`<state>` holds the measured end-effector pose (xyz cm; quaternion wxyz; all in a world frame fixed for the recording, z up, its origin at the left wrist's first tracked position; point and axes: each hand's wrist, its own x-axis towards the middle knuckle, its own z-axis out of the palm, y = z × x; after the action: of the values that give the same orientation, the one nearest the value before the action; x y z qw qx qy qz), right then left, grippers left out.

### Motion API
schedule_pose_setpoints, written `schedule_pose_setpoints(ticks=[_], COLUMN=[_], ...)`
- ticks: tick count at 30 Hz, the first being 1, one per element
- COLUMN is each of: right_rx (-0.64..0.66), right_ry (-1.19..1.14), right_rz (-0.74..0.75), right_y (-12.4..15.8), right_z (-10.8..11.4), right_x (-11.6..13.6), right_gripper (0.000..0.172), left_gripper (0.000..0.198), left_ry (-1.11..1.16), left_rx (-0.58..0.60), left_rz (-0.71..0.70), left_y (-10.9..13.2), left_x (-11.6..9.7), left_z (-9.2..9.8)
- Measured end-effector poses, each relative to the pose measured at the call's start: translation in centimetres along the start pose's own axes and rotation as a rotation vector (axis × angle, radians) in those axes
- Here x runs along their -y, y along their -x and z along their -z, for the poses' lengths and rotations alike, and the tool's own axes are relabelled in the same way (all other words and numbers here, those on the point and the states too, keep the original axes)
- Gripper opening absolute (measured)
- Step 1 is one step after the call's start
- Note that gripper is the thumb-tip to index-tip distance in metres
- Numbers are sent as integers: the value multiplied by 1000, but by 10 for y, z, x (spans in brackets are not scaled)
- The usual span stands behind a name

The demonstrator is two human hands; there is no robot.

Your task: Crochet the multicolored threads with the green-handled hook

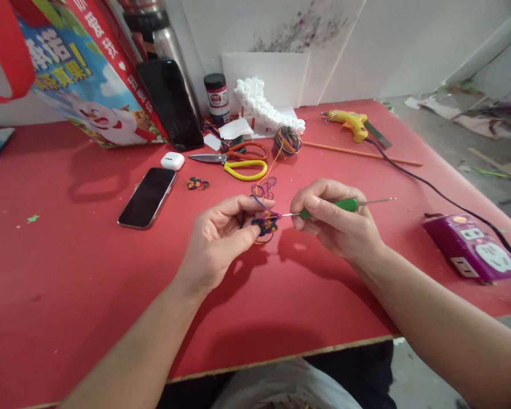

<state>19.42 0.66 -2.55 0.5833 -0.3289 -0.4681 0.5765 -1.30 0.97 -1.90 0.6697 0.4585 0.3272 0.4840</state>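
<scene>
Between the thumb and fingers of my left hand [221, 238] is a small multicoloured crochet piece [266, 224], dark with orange and purple strands. My right hand [336, 218] is closed around the green handle of a crochet hook [346, 205]. The hook's thin metal end meets the crochet piece, while a second metal end sticks out to the right. Loose yarn loops rise from the piece and an orange strand runs up to a multicoloured yarn ball [287, 141]. Part of the piece is hidden by my left fingers.
Scissors [244, 169] with red and yellow handles lie behind my hands, near a phone [148, 197], an earbud case [172, 161] and another small crochet piece [197, 183]. To the right are a yellow glue gun [349, 123], its cord and a purple power strip [472, 247]. A gift bag [97, 85] stands back left.
</scene>
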Motion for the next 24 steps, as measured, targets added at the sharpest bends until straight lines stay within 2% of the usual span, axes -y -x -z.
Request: schedule_pose_setpoints(ticks=[8,17,24], right_rx=[-9,-32,-8], right_ry=[-23,30,97], right_rz=[-6,-5,24], right_y=[0,2,6], right_z=[-1,0,3], right_x=[0,-1,-6], right_gripper=[23,27,22], left_gripper=[27,31,32], left_ry=[-10,-73,-52], left_rx=[-7,-21,-15], left_rz=[13,-14,12], left_y=[0,1,1], left_x=[-2,0,-1], left_z=[-3,-4,-4])
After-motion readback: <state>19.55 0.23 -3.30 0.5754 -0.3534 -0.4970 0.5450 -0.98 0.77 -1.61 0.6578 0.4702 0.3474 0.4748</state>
